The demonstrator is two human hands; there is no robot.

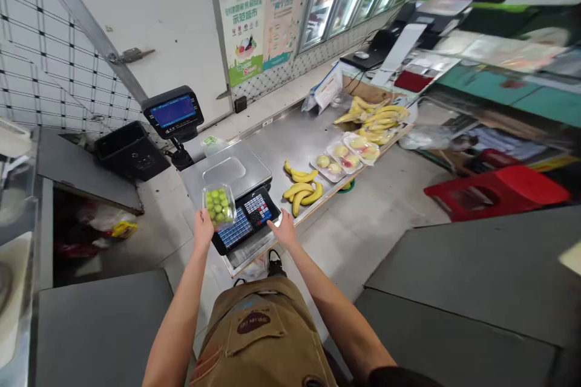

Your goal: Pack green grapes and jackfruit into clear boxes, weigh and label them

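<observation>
My left hand is closed on the side of a clear plastic box of small round green fruit. The box is tilted over the front edge of the weighing scale's metal platform and covers part of the scale's keypad. At the right end of the keypad is my right hand, thumb and fingers apart, holding nothing. Whether a fingertip touches a key I cannot tell. Two small bunches of bananas lie on the counter just beyond that hand.
Wrapped trays of round fruit and more bananas sit farther along the metal counter. The scale's display stands behind its platform. A red stool is at the right. Grey cabinet tops flank me.
</observation>
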